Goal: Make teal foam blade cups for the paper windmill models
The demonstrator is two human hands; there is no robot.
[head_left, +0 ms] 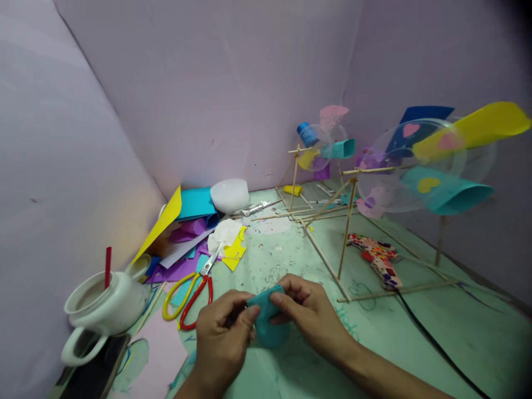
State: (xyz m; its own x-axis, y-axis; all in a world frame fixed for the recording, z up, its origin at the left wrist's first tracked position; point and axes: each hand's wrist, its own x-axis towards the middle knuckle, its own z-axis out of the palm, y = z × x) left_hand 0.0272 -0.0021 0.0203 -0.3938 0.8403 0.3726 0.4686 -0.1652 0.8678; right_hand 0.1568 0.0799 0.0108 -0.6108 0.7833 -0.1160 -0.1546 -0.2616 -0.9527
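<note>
A curved piece of teal paper (271, 327) is held above the near part of the pale green worktop (257, 266). Its upper rim is pinched from both sides, by the thumb and fingers of the left hand (224, 327) and of the right hand (305, 305), apparently so that its bend is kept. Scissors with one red and one yellow handle (204, 271) are laid beside the left hand, handles nearest, seemingly for easy reach. A wooden-stick frame (346, 233) is stood toward the right edge, perhaps so that its wheel of clear discs and coloured paper (415, 160) is carried clear of the surface. The worktop is marked with green scribbles and enclosed by pale lilac walls (249, 83).
</note>
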